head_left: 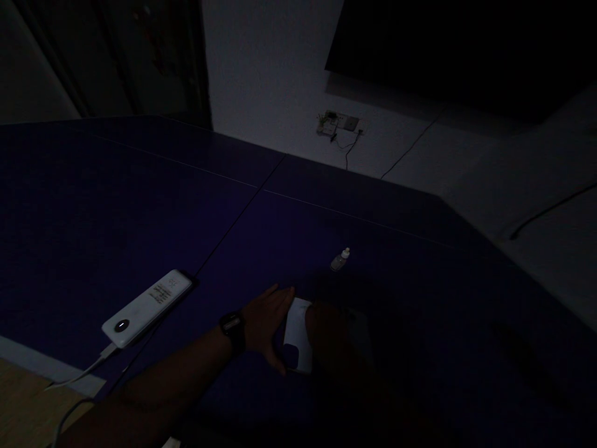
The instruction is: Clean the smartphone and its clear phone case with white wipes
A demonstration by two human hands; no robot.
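Observation:
A white phone case with a camera cutout at its lower left lies flat on the dark blue table. My left hand, a black watch on its wrist, rests along the case's left edge with thumb and fingers spread. On the right side of the case, deep in shadow, is my right hand. Its fingers look curled in over the case; whatever they hold is hidden. Just beyond the hands lies a small clear dropper bottle with a white cap. A dim, pale flat object shows faintly beside my right hand.
A white power bank with a cable plugged in lies at the left. Thin lines cross the table. Behind it, the wall holds a socket panel with plugs and hanging cables, and a large dark screen. The room is very dim.

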